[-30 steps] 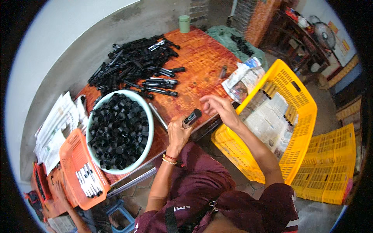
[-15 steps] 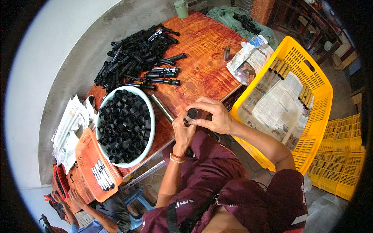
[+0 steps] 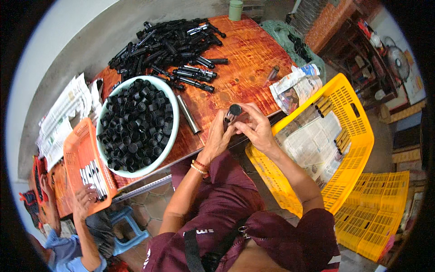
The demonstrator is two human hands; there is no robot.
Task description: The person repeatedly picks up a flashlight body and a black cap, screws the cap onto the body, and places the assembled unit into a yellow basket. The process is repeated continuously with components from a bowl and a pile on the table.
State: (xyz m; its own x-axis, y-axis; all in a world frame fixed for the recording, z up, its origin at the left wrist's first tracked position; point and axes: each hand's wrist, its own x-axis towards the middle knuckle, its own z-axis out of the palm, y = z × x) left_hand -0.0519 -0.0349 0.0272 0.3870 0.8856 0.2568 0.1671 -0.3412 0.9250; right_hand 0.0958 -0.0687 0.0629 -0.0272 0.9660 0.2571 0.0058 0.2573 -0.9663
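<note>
Just over the table's front edge, both my hands grip a short tube with a round black cap (image 3: 234, 110) facing up. My left hand (image 3: 218, 133) is wrapped around its left side. From the right, the thumb and fingers of my right hand (image 3: 257, 129) close on it too; most of its body is hidden by my fingers. To the left of my hands a shiny metal tube (image 3: 188, 115) lies on the table, beside a pale basin (image 3: 176, 120) heaped with small black caps (image 3: 136, 122).
A pile of black flashlight-like tubes (image 3: 167, 50) covers the back of the wooden table (image 3: 249, 59). On the right, a yellow crate (image 3: 358, 140) lined with newspaper holds brass-coloured tubes (image 3: 342, 141). An orange basket (image 3: 74, 147) with white tubes stands left, by a co-worker's hand (image 3: 84, 199).
My view has swung, so the crate and basin appear shifted. The tube stays in my hands. The co-worker's hand has moved to the white tubes in the orange basket.
</note>
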